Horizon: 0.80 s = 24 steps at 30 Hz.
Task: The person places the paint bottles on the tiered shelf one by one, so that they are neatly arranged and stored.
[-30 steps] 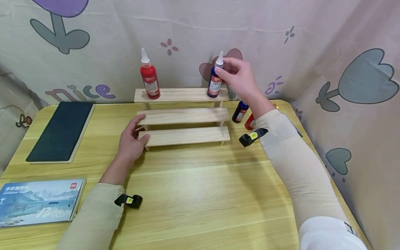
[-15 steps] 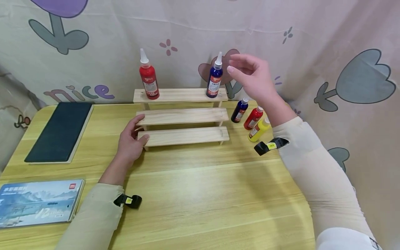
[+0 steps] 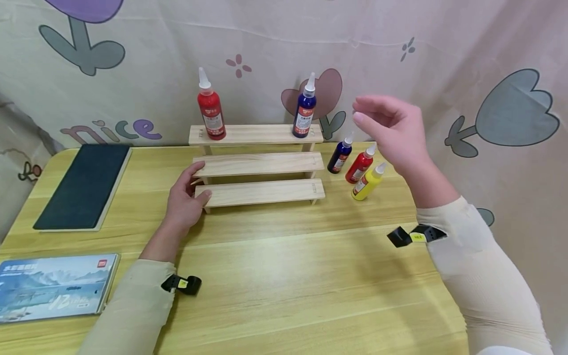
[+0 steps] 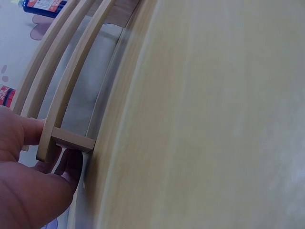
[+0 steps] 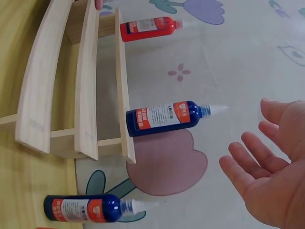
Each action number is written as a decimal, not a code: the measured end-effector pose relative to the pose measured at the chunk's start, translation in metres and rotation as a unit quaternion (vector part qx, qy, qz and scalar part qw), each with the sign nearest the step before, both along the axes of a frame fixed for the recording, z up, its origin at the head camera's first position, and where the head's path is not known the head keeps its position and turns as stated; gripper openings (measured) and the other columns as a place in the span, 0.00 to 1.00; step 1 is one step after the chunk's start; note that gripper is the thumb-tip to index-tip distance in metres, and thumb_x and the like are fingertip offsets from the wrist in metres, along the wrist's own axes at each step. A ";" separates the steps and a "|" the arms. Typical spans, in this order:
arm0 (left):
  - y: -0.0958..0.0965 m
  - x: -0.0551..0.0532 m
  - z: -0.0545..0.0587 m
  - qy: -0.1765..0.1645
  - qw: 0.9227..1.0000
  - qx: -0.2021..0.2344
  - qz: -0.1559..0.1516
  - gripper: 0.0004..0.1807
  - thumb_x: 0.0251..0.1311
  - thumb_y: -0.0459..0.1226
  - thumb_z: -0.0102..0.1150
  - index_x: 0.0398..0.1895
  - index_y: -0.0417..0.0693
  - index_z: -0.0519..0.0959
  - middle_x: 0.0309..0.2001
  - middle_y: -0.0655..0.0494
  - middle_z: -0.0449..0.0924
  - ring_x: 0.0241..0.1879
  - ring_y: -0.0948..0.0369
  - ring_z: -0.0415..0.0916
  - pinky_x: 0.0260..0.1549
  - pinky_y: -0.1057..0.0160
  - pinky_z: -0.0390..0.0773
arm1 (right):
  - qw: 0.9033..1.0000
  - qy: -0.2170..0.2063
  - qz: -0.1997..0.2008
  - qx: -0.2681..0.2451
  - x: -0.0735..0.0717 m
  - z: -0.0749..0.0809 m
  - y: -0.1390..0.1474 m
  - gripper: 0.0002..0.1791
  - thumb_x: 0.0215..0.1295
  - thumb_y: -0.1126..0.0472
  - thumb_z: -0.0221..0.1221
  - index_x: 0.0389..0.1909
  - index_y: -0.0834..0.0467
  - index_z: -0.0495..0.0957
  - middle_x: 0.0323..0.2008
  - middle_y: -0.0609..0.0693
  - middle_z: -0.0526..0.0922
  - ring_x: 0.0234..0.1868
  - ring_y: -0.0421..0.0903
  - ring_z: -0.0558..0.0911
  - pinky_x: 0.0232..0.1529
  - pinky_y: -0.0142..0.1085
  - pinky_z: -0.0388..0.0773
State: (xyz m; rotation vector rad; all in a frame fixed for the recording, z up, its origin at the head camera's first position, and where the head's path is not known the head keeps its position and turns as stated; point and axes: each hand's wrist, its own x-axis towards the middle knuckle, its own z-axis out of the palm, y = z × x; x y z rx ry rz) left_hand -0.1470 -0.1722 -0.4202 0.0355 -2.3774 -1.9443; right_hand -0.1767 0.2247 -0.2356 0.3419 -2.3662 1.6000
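A three-tier wooden rack (image 3: 262,163) stands at the back of the table. My left hand (image 3: 185,199) grips its left end; in the left wrist view the thumb and fingers (image 4: 72,164) curl round the lowest plank and its leg. On the top tier stand a red bottle (image 3: 211,114) at the left and a blue bottle (image 3: 304,112) at the right, both with white nozzle caps. My right hand (image 3: 395,130) is in the air right of the rack, fingers loosely bent, holding nothing. Below it on the table are a dark blue bottle (image 3: 339,156), a red bottle (image 3: 360,166) and a yellow bottle (image 3: 368,182).
A dark notebook (image 3: 84,187) lies at the table's left, with a blue picture-covered pad (image 3: 57,288) nearer the front. Behind the table hangs a patterned curtain (image 3: 257,44). The wooden tabletop (image 3: 284,276) stretches in front of the rack.
My right hand has let go of the blue bottle on the top tier and drawn away to the right, uncovering the bottles on the table. My left hand stays on the rack.
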 end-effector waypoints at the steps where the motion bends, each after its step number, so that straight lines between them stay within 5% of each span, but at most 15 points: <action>1: 0.000 0.000 0.000 0.001 1.000 0.000 0.000 0.40 0.62 0.17 0.52 0.75 0.57 0.64 0.67 0.43 0.65 0.64 0.47 0.65 0.61 0.54 0.66 | 1.000 0.002 0.000 -0.006 0.003 -0.001 0.003 0.17 0.64 0.65 0.67 0.54 0.59 0.84 0.50 0.53 0.85 0.51 0.46 0.81 0.53 0.32 0.77; 10: 0.000 -0.001 0.001 0.003 1.000 0.002 0.002 0.40 0.62 0.17 0.52 0.75 0.57 0.65 0.67 0.44 0.65 0.64 0.47 0.64 0.63 0.55 0.65 | 0.999 0.018 -0.041 -0.015 0.022 -0.022 0.034 0.16 0.63 0.66 0.67 0.52 0.61 0.85 0.49 0.54 0.84 0.49 0.49 0.81 0.49 0.28 0.77; 24: 0.000 0.000 0.001 -0.002 1.000 0.006 0.002 0.40 0.62 0.17 0.52 0.75 0.57 0.65 0.67 0.43 0.65 0.64 0.47 0.64 0.64 0.51 0.64 | 0.990 -0.038 -0.137 -0.009 0.031 -0.073 0.070 0.18 0.63 0.60 0.68 0.53 0.62 0.84 0.48 0.51 0.85 0.48 0.45 0.81 0.50 0.27 0.77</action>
